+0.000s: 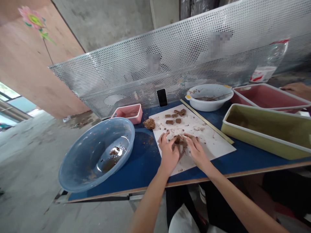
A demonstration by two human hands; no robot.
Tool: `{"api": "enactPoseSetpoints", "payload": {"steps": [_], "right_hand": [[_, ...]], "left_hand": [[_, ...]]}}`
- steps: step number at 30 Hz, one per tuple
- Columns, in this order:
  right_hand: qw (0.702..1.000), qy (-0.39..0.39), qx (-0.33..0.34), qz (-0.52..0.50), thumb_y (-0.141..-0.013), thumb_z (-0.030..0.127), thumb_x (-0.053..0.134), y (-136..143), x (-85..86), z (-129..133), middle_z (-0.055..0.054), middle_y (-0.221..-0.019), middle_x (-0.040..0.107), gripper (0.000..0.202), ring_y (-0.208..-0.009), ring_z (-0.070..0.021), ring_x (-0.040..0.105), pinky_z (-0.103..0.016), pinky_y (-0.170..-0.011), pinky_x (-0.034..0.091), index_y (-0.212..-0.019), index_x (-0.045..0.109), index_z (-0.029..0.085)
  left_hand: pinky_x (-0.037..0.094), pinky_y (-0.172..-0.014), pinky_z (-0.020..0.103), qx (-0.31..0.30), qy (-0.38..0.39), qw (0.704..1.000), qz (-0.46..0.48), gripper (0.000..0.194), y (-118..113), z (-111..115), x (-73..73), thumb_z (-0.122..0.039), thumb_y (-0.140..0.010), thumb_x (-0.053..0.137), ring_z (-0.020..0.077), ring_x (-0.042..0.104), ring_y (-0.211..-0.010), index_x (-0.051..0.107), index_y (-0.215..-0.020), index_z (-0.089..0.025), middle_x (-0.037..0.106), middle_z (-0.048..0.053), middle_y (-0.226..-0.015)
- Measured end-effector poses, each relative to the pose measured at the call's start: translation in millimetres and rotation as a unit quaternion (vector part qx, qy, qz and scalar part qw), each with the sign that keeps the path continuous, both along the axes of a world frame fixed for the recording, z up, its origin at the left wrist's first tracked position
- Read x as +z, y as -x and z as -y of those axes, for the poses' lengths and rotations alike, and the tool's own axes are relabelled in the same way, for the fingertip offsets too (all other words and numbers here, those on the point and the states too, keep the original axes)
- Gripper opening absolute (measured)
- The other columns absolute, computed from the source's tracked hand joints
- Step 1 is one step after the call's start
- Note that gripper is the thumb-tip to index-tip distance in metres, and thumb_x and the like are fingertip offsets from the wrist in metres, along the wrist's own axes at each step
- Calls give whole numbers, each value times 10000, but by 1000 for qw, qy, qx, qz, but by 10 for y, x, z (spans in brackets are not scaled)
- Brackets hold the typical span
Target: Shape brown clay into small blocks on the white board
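Over a white sheet [218, 144] on the blue table, my left hand [168, 150] and my right hand [196, 150] meet around a small brown clay piece [178, 139]. The fingertips of both hands press on it from either side. Behind them, several short brown clay blocks [169, 122] lie on the sheet, with a darker cluster of pieces [180, 112] at the back. Crumbs are scattered about the sheet. A rough brown lump [149, 123] sits at the sheet's left edge. Along the right side runs a pale wooden strip [209, 123].
A large blue basin [97, 126] with murky water stands left, a small pink tray [138, 115] behind it. A phone [162, 97] leans on the perforated screen. White basin [209, 105], pink bin [274, 97], green bin [257, 139] and a person's hand [297, 90] are right.
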State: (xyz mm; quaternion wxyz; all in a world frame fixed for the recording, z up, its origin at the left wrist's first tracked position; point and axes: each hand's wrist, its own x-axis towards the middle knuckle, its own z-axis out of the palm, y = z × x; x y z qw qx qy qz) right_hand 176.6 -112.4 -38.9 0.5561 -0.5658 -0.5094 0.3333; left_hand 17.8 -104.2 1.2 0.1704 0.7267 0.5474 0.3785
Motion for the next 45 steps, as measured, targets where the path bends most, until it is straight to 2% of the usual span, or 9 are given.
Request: {"api": "enactPoseSetpoints", "payload": {"steps": [6, 12, 16, 27, 35, 40, 45], "right_hand": [[1000, -1, 2, 0, -1087, 737, 494, 12, 11, 7, -135, -1529, 695, 569, -1535, -365, 524, -645, -1348, 336, -1294, 764, 281], [1000, 14, 7, -11, -1079, 757, 493, -8, 39, 9, -134, -1527, 687, 587, -1523, -367, 533, -628, -1316, 395, -1294, 782, 293], [1000, 1, 12, 15, -1097, 751, 458, -5, 28, 10, -134, -1530, 685, 609, -1537, -361, 513, -627, -1341, 345, -1300, 795, 286], [1000, 7, 9, -1, -1070, 774, 508, -4, 17, 13, -135, -1532, 691, 606, -1527, -362, 530, -628, -1313, 393, -1330, 758, 287], [1000, 4, 12, 7, -1063, 820, 455, -6, 51, -7, -139, -1500, 709, 666, -1533, -385, 539, -656, -1353, 313, -1256, 825, 301], [999, 9, 32, 19, -1075, 804, 445, -3, 57, -13, -117, -1522, 692, 638, -1570, -368, 507, -660, -1385, 245, -1318, 817, 346], [999, 13, 11, 37, -1085, 790, 437, 17, 23, -13, -118, -1536, 664, 638, -1549, -380, 500, -657, -1374, 272, -1305, 828, 337]], "left_hand": [[341, -1368, 642, 1, -2, 1000, -4, 472, -2, 8, 5, -70, -914, 575, 357, 400, -1615, 849, -1265, -226, 546, 144, -1642], [352, -1357, 640, 7, 7, 1000, -4, 453, 0, 8, 26, -80, -933, 570, 367, 404, -1606, 855, -1250, -231, 551, 145, -1641], [345, -1361, 630, 5, 8, 1000, -9, 488, -2, 4, 30, -56, -908, 579, 363, 400, -1607, 849, -1277, -227, 541, 142, -1650], [328, -1370, 639, 0, 15, 1000, -6, 498, 0, 0, 7, -71, -933, 578, 368, 375, -1619, 840, -1320, -242, 511, 141, -1675], [342, -1363, 634, 10, 15, 1000, 2, 472, -9, 7, 33, -86, -932, 581, 368, 395, -1598, 846, -1290, -240, 535, 146, -1640], [351, -1359, 623, 13, 18, 1000, -4, 486, -18, 5, 55, -81, -915, 582, 366, 404, -1589, 832, -1302, -236, 539, 154, -1623], [341, -1360, 638, 7, 28, 1000, -12, 503, -22, -3, 59, -93, -918, 577, 374, 383, -1609, 823, -1334, -229, 520, 156, -1652]]}}
